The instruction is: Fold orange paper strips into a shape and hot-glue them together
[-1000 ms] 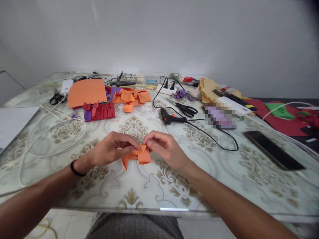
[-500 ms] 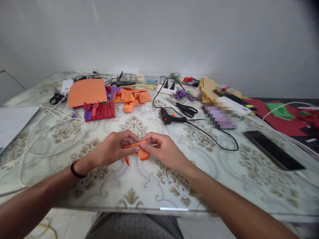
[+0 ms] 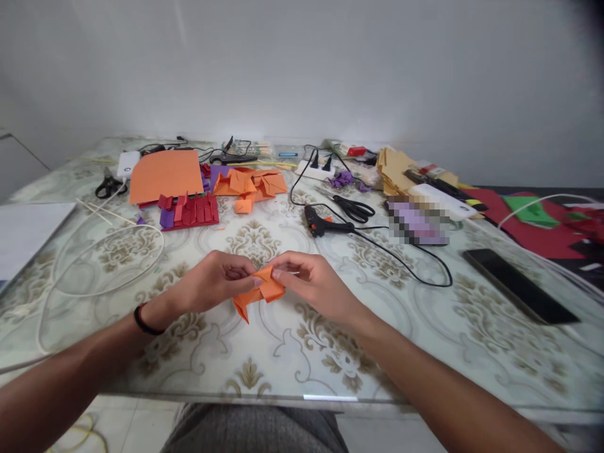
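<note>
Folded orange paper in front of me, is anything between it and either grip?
Nothing visible: the left grip and right grip both pinch the folded orange paper directly. The glue gun lies beyond the right grip.

Couldn't read any text or numbers there tbh, the white box (image 3: 128, 162) on the left maybe had tiny print, too blurry.

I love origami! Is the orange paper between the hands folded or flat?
Folded: the orange paper shows creases, overlapping flaps and a pointed corner.
</note>
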### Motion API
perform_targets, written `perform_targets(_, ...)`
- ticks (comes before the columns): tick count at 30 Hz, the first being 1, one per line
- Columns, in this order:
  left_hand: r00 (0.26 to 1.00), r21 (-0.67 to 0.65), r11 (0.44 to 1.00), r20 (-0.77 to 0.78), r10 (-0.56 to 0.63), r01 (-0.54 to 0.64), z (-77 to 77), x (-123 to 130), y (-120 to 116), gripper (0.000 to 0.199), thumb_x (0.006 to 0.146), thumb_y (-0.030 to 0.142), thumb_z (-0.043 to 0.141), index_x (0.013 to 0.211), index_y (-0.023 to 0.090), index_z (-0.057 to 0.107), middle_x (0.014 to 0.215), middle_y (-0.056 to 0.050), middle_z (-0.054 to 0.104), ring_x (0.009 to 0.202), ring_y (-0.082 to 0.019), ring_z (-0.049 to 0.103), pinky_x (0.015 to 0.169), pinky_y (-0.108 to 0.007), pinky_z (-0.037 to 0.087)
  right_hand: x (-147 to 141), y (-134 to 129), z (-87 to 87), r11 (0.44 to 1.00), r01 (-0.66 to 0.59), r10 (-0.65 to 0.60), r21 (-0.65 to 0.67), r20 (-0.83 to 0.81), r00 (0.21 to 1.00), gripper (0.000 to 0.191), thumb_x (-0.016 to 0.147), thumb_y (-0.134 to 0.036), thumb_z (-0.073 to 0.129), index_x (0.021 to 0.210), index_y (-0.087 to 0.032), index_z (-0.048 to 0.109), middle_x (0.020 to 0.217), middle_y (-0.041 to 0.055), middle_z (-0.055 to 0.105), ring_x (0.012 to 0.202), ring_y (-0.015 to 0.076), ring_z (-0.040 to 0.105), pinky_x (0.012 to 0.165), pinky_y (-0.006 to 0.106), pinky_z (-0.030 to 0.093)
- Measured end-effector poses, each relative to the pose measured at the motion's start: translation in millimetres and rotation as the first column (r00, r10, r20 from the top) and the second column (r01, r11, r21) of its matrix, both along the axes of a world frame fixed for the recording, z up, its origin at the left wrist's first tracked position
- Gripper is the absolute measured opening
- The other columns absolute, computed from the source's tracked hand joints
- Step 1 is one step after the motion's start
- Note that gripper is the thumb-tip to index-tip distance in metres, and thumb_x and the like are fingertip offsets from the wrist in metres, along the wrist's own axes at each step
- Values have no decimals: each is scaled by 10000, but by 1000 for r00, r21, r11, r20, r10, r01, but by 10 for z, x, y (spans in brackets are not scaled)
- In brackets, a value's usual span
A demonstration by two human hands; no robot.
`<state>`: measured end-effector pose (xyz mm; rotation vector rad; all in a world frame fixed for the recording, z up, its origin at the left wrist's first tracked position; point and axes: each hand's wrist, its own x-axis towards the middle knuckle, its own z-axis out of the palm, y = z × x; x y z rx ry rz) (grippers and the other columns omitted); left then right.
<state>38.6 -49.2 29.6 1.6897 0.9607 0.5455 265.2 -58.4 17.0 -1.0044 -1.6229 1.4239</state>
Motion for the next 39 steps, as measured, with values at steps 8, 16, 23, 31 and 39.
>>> perform_targets(8,996,-13,996,-5,-88,88,21,5,-23,357,949,479,609,808,154,655,643,24,489,591,-110,407,515,-224,294,-35,-20,-11,999,33,-33,43,5,999,125,870,-301,703,878,-179,730,850,30,724,759,161,647,691,290,509)
perform_targets(16,991,36,994,-94,-97,101,35,-7,-3,499,978,495,559,624,163,439,639,42,248,595,-98,232,512,-254,186,-56,-44,4,998,25,-27,50,26,999,124,851,-313,739,841,-189,746,825,30,723,764,169,646,692,295,518)
perform_targets(23,993,41,995,-80,-83,86,-8,-8,2,506,972,512,563,621,149,526,629,39,276,593,-99,244,518,-257,196,-53,-52,17,1000,17,-17,27,20,1000,176,876,-357,715,849,-184,727,841,38,725,761,173,653,699,295,519)
perform_targets(31,996,80,995,-63,-58,63,15,19,-39,479,957,427,597,591,163,437,613,41,268,576,-91,227,492,-253,172,-50,-59,36,999,-27,26,37,32,999,228,927,-383,655,855,-179,728,843,39,718,777,175,640,706,288,499)
perform_targets(39,992,102,992,-108,-62,73,64,55,-90,446,992,395,512,617,169,425,613,44,272,569,-94,242,493,-236,203,-62,-36,6,998,-55,53,36,56,997,190,921,-356,645,841,-190,691,792,13,668,731,155,594,679,279,466)
